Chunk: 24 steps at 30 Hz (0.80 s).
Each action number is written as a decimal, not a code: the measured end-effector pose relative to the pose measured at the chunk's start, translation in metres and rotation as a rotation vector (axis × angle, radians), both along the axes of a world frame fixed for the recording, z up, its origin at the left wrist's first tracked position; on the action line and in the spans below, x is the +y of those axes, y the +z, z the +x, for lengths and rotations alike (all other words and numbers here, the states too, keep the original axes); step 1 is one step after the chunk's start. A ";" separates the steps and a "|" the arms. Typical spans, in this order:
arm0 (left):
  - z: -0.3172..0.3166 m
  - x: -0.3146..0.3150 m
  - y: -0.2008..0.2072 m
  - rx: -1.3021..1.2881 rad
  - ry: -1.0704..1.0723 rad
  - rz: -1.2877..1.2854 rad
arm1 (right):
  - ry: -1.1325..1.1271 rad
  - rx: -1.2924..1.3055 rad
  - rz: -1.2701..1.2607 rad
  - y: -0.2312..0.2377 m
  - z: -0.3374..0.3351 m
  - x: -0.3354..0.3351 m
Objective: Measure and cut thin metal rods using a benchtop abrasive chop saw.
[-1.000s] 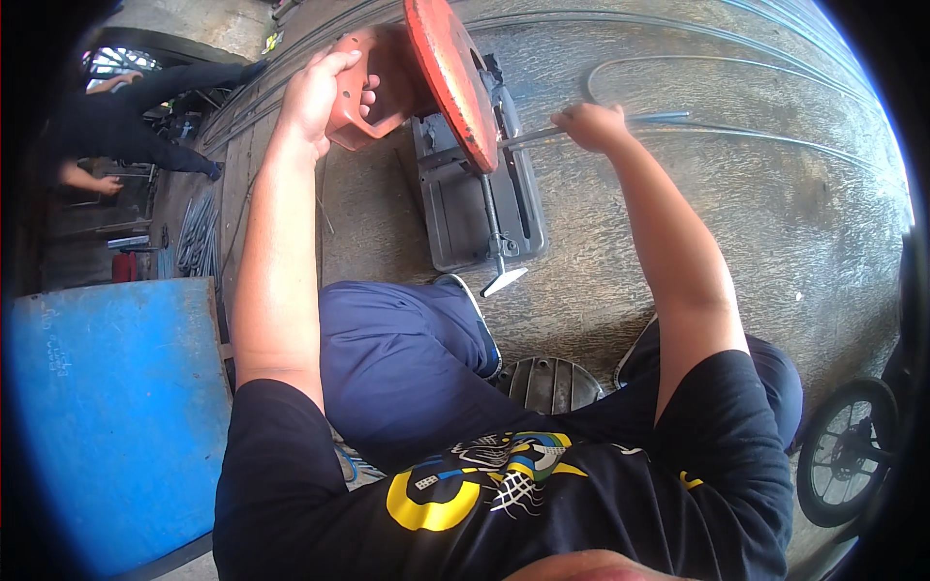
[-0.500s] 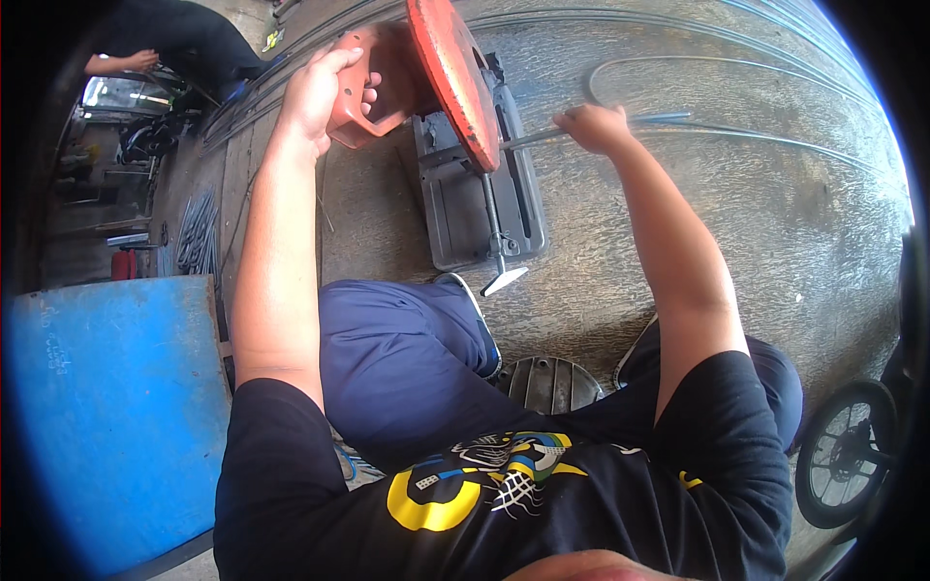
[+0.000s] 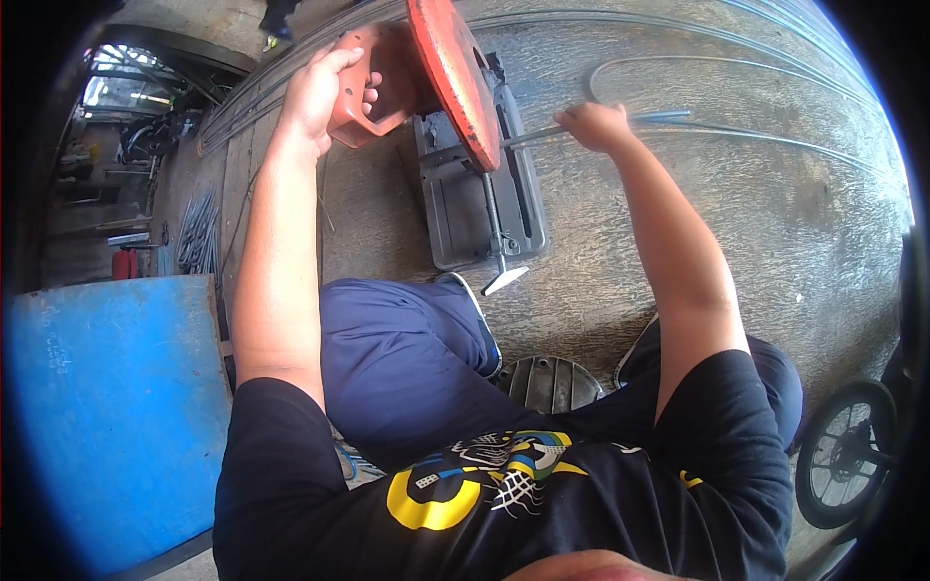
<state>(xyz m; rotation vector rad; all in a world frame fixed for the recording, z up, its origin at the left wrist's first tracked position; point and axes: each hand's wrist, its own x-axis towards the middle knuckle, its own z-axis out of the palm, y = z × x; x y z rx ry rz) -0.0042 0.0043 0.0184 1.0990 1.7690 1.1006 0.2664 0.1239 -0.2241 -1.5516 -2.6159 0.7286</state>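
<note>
A cut-off saw stands on the floor ahead of me, with a red-orange blade guard (image 3: 455, 82) and a grey base (image 3: 455, 228). My left hand (image 3: 318, 97) is closed round the saw's orange handle (image 3: 387, 121), its fingertips curling into the opening. Right of the saw, my right hand (image 3: 596, 128) grips thin metal rods (image 3: 533, 138), which run leftward under the guard across the base. Rod beyond that hand stretches right along the floor. A clamp screw (image 3: 494, 213) with a pale crank handle (image 3: 505, 281) points toward me. The blade's contact with the rods is hidden by the guard.
Long metal rods (image 3: 668, 19) lie curved across the far floor. A blue metal sheet (image 3: 116, 416) fills the left side. More rods are bundled (image 3: 199, 232) beyond it. A spoked wheel (image 3: 846, 453) stands at the right. A ribbed round metal piece (image 3: 549, 384) sits between my feet.
The other person at the far left has moved mostly out of view, leaving only a dark shape at the top edge. My hands and the saw stay nearly where they were.
</note>
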 end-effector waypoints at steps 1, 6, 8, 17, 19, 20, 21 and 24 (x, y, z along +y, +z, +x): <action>0.000 0.000 0.000 0.009 -0.007 0.004 | 0.000 -0.007 -0.003 0.000 0.000 0.000; -0.001 0.000 -0.001 -0.001 -0.011 -0.007 | -0.001 -0.039 -0.047 0.004 0.000 -0.001; -0.002 0.001 -0.001 -0.004 -0.015 -0.005 | -0.010 -0.037 -0.069 0.005 -0.001 -0.002; -0.004 0.001 -0.002 0.000 -0.025 -0.001 | 0.015 -0.042 -0.093 0.010 0.001 -0.002; -0.003 0.001 -0.002 0.010 -0.040 0.019 | 0.012 -0.048 -0.098 0.011 0.002 -0.003; -0.003 0.001 -0.002 0.007 -0.031 0.009 | 0.006 -0.044 -0.101 0.011 0.002 -0.003; -0.003 0.001 -0.002 -0.001 -0.029 0.007 | 0.007 -0.049 -0.101 0.012 0.002 -0.003; -0.002 0.001 -0.002 -0.008 -0.019 0.008 | 0.021 -0.063 -0.117 0.015 0.002 -0.002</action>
